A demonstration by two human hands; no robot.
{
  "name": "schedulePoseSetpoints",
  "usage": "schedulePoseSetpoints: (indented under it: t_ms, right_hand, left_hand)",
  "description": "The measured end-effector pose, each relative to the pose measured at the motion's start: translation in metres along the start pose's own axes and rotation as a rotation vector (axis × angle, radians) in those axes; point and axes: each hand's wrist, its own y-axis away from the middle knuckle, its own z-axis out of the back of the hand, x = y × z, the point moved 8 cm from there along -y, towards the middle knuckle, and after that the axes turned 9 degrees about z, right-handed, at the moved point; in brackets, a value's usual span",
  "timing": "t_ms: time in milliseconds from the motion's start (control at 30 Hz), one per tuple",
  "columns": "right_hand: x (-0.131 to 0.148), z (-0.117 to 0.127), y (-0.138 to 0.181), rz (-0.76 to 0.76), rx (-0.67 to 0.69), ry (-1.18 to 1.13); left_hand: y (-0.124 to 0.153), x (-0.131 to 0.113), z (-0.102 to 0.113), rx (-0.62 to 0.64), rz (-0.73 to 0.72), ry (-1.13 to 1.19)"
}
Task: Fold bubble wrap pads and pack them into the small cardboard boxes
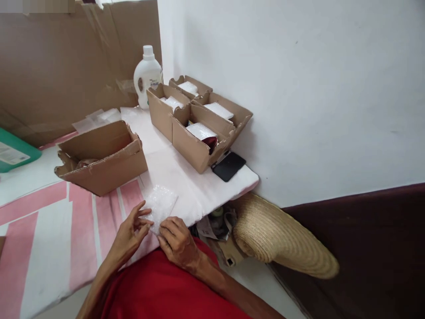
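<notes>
A small piece of clear bubble wrap (161,204) lies on the pink-and-white table cover near the front edge. My left hand (132,230) touches its near left corner, fingers bent in a pinch on the wrap's edge. Pressing on the near right edge is my right hand (175,241), fingers curled over it. Both hands rest just above my red shirt.
An open cardboard box (105,159) stands behind the wrap at left. Several open boxes (195,119) holding white wrapped packets stand by the wall. A black phone (228,165) lies beside them, a white bottle (147,75) behind. A straw hat (282,239) sits below the table.
</notes>
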Motion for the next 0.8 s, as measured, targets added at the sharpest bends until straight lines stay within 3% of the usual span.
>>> schedulePoseSetpoints:
  t_ms: [100,267,433,567,700,800]
  right_hand:
    - [0.002,0.009,0.001,0.035,-0.026,0.067]
    - [-0.007,-0.005,0.005,0.064,0.103,0.135]
    - [-0.015,-0.016,0.01,0.071,0.104,0.134]
    - [-0.016,-0.015,0.005,0.078,0.059,0.132]
    - [-0.017,0.001,-0.005,0.044,-0.024,0.022]
    - [-0.028,0.015,-0.007,-0.15,-0.059,-0.148]
  left_hand:
    - [0.005,-0.002,-0.001,-0.032,-0.009,-0.053]
    - [0.011,-0.003,-0.002,-0.072,-0.063,-0.115]
    - [0.024,-0.022,0.008,-0.239,-0.423,-0.551]
    - [0.025,-0.019,0.011,-0.248,-0.608,-0.816]
    - [0.023,-0.023,0.016,-0.238,-0.657,-0.769]
    - [0.021,-0.031,0.024,-0.246,-0.529,-0.598]
